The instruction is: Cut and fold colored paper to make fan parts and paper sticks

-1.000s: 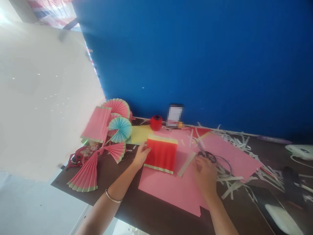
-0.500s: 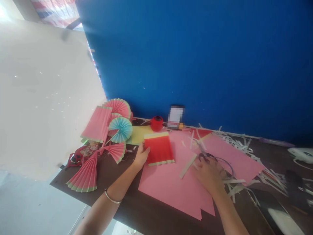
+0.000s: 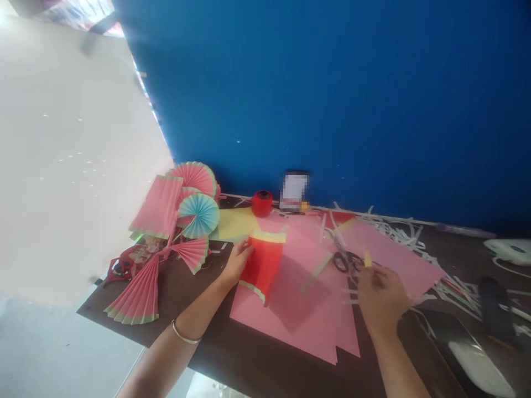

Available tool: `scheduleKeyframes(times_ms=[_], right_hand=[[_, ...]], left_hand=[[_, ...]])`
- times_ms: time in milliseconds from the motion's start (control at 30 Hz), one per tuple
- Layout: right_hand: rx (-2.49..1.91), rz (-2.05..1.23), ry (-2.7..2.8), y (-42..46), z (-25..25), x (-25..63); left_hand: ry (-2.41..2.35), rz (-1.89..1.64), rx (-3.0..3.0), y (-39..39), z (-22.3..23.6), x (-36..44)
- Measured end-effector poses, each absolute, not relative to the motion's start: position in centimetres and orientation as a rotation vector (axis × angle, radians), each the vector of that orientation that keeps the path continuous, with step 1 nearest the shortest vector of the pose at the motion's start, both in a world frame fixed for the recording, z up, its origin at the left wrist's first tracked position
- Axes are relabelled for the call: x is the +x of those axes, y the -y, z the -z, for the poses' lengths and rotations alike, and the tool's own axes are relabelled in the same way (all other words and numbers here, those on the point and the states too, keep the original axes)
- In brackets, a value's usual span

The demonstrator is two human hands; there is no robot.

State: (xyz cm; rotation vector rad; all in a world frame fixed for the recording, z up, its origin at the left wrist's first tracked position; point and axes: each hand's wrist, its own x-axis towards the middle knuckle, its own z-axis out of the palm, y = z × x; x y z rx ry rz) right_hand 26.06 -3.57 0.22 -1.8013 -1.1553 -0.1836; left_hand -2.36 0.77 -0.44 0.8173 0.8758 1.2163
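My left hand (image 3: 238, 261) pinches the left edge of a red pleated paper (image 3: 263, 264) with pale yellow borders and holds it tilted above the pink sheets (image 3: 298, 315) on the dark table (image 3: 207, 354). My right hand (image 3: 379, 296) is blurred and hovers over the right side of the pink sheets, fingers curled around a small yellow piece (image 3: 367, 258) that sticks out above them. Black-handled scissors (image 3: 345, 261) lie just left of that hand.
Pink and teal folded paper fans (image 3: 182, 221) crowd the table's left end. A red spool (image 3: 262, 203) stands by the blue wall. White paper strips (image 3: 398, 235) litter the right, near a white device (image 3: 512, 251) and a black object (image 3: 492, 312).
My left hand has tipped the red pleated paper up and folded it narrower. My right hand has left the scissors and strip, drawing back toward me with a yellow piece.
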Motion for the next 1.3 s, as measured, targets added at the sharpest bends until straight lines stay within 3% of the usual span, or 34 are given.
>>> scheduleKeyframes(times_ms=[167,367,733,1133,1300], right_hand=[[-1.686,0.096,0.964,3.8,-0.6,25.0],[-1.649,0.019,1.211,4.5,-0.1,22.7],[-1.405,-0.796,1.153,4.9,-0.2,20.4],[-1.388,-1.105,1.266,5.7,-1.9,17.7],[-1.338,-1.293,1.075,5.4,-1.5,17.4]], left_hand=[[-0.943,-1.200,0.934,-0.5,0.7,-2.0],[-0.954,-1.158,1.123,-0.4,1.2,-1.8],[-1.133,-1.266,1.958,0.7,1.6,-1.9],[-0.840,-0.887,2.405,1.7,0.7,-1.0],[-0.977,-1.112,2.441,1.9,1.1,-1.0]])
